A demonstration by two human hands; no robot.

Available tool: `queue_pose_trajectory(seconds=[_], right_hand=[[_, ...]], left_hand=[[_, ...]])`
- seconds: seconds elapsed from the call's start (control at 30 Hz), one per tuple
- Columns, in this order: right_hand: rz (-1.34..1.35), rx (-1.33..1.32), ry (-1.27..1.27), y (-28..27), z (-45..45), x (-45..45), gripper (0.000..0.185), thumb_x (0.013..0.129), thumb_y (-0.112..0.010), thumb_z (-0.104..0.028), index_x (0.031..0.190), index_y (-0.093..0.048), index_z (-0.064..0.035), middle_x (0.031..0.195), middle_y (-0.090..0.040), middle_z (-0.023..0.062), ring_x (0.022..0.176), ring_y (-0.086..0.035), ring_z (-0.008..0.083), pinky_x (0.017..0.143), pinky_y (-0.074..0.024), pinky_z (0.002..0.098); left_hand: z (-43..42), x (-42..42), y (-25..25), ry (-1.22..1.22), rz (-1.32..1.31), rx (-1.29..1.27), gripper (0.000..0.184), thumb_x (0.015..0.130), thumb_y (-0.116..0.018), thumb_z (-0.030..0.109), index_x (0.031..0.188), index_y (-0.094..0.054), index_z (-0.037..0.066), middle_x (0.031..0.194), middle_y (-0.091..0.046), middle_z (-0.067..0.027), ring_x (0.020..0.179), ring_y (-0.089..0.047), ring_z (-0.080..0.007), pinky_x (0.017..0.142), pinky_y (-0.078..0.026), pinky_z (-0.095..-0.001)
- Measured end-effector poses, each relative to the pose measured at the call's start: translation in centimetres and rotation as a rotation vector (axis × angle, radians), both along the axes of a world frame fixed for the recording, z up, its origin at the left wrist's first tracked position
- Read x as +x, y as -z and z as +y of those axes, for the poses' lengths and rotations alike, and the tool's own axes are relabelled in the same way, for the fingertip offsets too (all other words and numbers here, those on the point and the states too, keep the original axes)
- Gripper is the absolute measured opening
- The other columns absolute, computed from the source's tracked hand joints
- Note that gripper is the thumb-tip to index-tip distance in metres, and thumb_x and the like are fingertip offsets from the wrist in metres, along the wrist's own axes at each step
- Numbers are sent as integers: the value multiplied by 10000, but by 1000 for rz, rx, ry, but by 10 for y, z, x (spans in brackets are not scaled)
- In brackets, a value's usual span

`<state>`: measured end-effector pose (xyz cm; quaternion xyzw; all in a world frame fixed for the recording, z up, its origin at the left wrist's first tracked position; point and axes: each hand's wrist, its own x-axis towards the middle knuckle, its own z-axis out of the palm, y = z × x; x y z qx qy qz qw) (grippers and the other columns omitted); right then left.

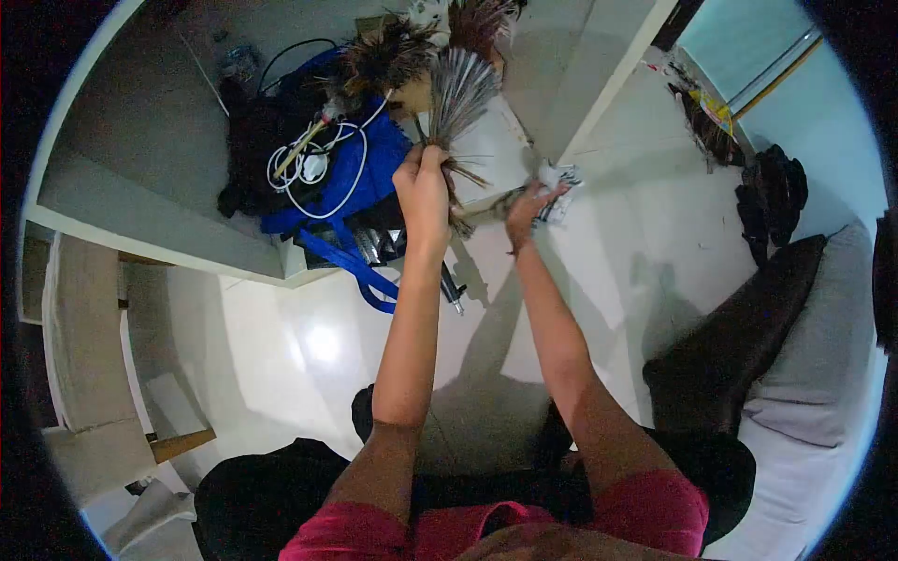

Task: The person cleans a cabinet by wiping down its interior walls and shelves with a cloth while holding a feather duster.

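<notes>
My left hand (424, 187) is closed around the base of a fan-shaped bunch of stiff grey feathers or bristles (460, 93), which spreads upward and away from me. Thin brown strands stick out beside and below the grip. Lower and to the right, my right hand (526, 217) is closed on a crumpled black-and-white cloth or sheet (559, 192); its exact kind is hard to make out. Behind the bunch lies a white flat box or board (491, 140). Brown feather tufts (379, 58) and a reddish-brown tuft (479, 26) are farther back.
An open cabinet holds a blue bag (360, 178), a coiled white cable (318, 168) and dark cloth (251, 140). A black rod with a metal tip (453, 290) lies on the tiled floor. At right are a dark brown cushion (730, 327) and black items (772, 192) by the wall.
</notes>
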<state>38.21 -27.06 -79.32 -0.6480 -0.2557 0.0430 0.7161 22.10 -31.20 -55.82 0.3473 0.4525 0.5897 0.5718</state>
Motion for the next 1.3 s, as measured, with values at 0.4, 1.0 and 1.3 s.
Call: queue_pose_trajectory(seconds=[0.4, 1.0, 1.3], right_hand=[[-339, -233, -55, 27, -24, -23, 719, 946, -449, -377, 1356, -153, 135, 1379, -273, 264, 1262, -298, 352, 1053, -216, 371], [45, -45, -2, -48, -3, 1, 665, 966, -384, -345, 1398, -137, 96, 1467, -163, 259, 1356, -189, 358, 1119, -113, 369], [-118, 121, 9, -154, 7, 38, 535, 969, -390, -300, 1311, -332, 107, 1325, -424, 223, 1216, -396, 328, 1029, -290, 355]], left_hand=[[11, 2, 23, -49, 50, 29, 194, 817, -513, 133, 782, -603, -36, 630, -496, 13, 552, -390, -81, 508, -314, -252], [-8, 8, 6, 4, 25, 1, 181, 837, -504, 150, 774, -584, 1, 569, -447, 19, 467, -376, -68, 432, -284, -238], [-3, 10, 17, -8, 38, 29, 158, 821, -512, 155, 747, -569, 28, 586, -454, 26, 471, -371, -64, 425, -286, -235]])
